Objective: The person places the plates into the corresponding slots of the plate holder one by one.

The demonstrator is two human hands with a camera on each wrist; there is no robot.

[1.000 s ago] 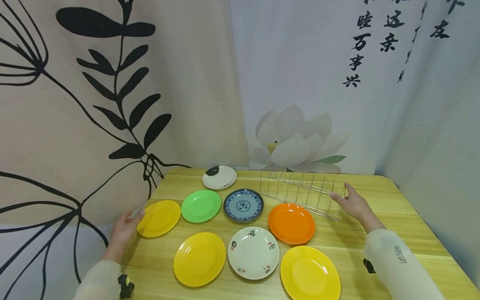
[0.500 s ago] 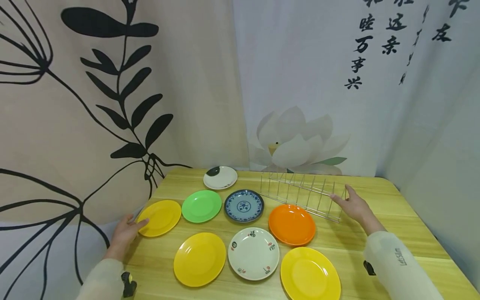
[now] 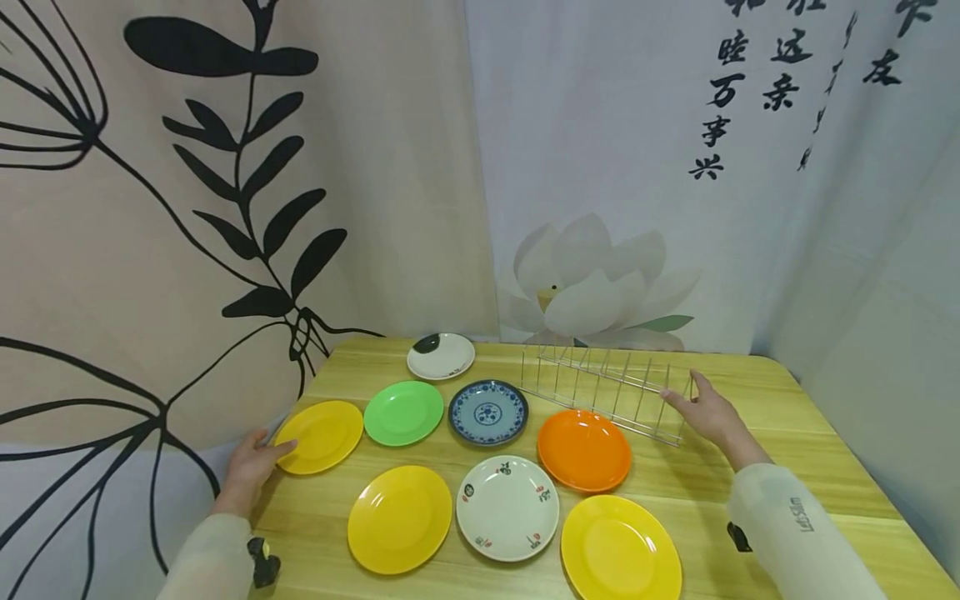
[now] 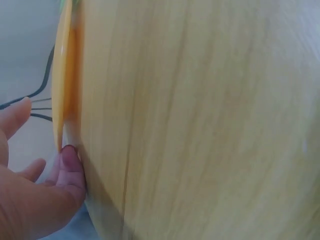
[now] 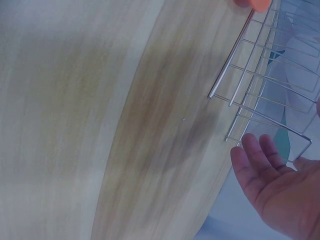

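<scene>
My left hand [image 3: 253,467] is at the outer edge of the far-left yellow plate [image 3: 322,435]. In the left wrist view, that plate [image 4: 61,80] shows edge-on, with one fingertip at its rim and another finger held apart from it. On the right, my right hand [image 3: 708,408] holds the near end of a wire rack [image 3: 600,387], thumb on one side and index finger on the other. The right wrist view shows the remaining fingers [image 5: 257,157] loosely extended beyond the rack's end frame [image 5: 265,120]; the thumb is mostly cut off there.
Around them lie a green plate [image 3: 403,412], a blue patterned plate [image 3: 488,412], an orange plate [image 3: 583,450] and a white decorated plate [image 3: 507,508]. Two more yellow plates, left [image 3: 400,519] and right [image 3: 621,547], sit in front. A small white dish [image 3: 450,358] stands at the back.
My left hand has shifted slightly in toward the yellow plate, its fingers drawing closer to the rim, and then stays still. The right hand, rack and plates keep their places.
</scene>
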